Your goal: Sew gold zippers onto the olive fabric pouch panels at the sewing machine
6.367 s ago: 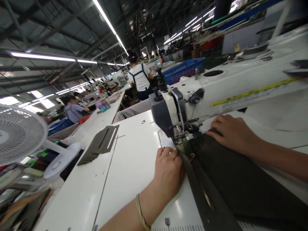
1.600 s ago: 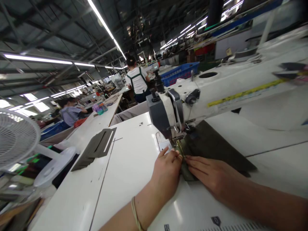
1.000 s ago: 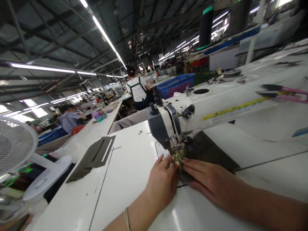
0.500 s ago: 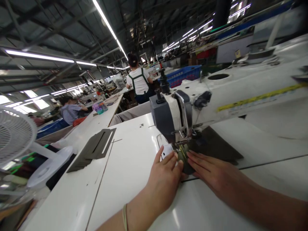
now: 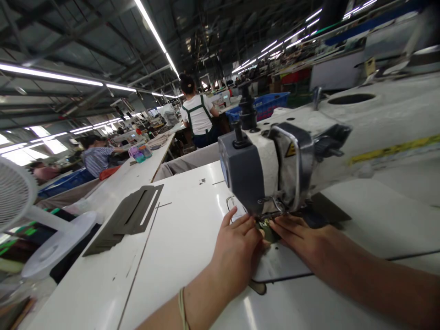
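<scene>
Just in front of the needle area of a white and grey sewing machine (image 5: 244, 176) lies a small dark olive fabric piece with a brass-toothed zipper (image 5: 271, 233), mostly hidden by my fingers. My left hand (image 5: 235, 247) is at its left edge, bent fingers and thumb closed on it and one finger sticking up. Beside it on the right, my right hand (image 5: 309, 243) rests with straight fingers flat on the piece, tips close to the presser foot. A larger dark fabric sheet (image 5: 332, 210) lies under the machine arm behind my right hand.
Left on the white table (image 5: 178, 256) lies a stack of dark olive fabric pieces (image 5: 127, 215). A white fan (image 5: 51, 243) stands at the far left. Ahead, a person in a white shirt (image 5: 199, 114) sits near a blue crate (image 5: 264, 105); another in stripes (image 5: 96, 158) works further left.
The zipper piece has moved forward under the machine head, and less of it shows. Both hands have moved up with it. The camera has shifted closer to the machine.
</scene>
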Available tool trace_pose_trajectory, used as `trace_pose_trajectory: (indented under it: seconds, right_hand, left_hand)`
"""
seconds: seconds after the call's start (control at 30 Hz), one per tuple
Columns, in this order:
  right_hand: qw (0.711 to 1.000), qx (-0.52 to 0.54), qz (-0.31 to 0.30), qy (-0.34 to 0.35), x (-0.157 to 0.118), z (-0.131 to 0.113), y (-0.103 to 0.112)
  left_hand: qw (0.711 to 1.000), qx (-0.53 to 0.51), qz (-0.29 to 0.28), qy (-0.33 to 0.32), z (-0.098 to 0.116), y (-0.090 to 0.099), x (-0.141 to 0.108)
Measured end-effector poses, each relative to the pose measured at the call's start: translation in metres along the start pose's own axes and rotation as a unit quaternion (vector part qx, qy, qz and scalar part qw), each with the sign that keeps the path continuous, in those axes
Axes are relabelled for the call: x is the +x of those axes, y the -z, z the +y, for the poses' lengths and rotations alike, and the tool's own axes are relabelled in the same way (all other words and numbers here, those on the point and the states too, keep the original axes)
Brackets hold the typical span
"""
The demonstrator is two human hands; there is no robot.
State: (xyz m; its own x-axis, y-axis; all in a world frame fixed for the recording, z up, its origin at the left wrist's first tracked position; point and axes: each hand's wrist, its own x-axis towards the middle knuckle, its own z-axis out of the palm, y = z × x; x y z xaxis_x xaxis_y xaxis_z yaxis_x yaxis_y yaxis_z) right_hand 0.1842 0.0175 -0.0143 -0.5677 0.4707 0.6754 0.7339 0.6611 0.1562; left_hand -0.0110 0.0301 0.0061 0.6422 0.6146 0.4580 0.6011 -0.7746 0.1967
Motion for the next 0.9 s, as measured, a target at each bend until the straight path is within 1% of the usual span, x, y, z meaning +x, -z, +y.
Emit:
trace_pose_trajectory:
  seconds: [0.07,0.17,0.27,0.5,0.57,0.7,0.8,0.9]
  right_hand:
    - [1.0,0.004,0.004,-0.01,0.005,0.0,0.001]
    - [1.0,0.001,0.016,-0.008,0.008,-0.001,0.003]
    - [1.0,-0.001,0.022,-0.009,0.009,0.0,0.004]
    - [0.999,0.036,0.009,-0.012,0.009,0.003,0.003]
    - [0.999,0.042,0.012,-0.008,0.007,0.004,0.0]
    - [0.998,0.059,-0.005,-0.012,0.002,0.007,-0.006]
    - [0.999,0.053,-0.003,-0.009,0.003,0.008,-0.007]
    - [0.999,0.032,0.008,0.005,0.006,0.008,-0.003]
  left_hand:
    - [1.0,-0.002,-0.004,0.007,-0.001,-0.001,0.001]
    - [1.0,-0.008,0.008,0.008,-0.002,-0.002,0.001]
    - [1.0,-0.003,0.007,0.013,-0.003,-0.004,0.0]
    - [1.0,0.012,0.0,0.008,-0.004,-0.005,0.002]
    - [1.0,0.008,0.006,0.003,-0.004,-0.004,0.003]
    - [1.0,0.003,0.017,0.001,-0.005,-0.004,0.003]
    - [1.0,0.002,0.018,-0.001,-0.007,-0.005,0.003]
    - [1.0,0.001,0.014,0.003,-0.007,-0.005,0.002]
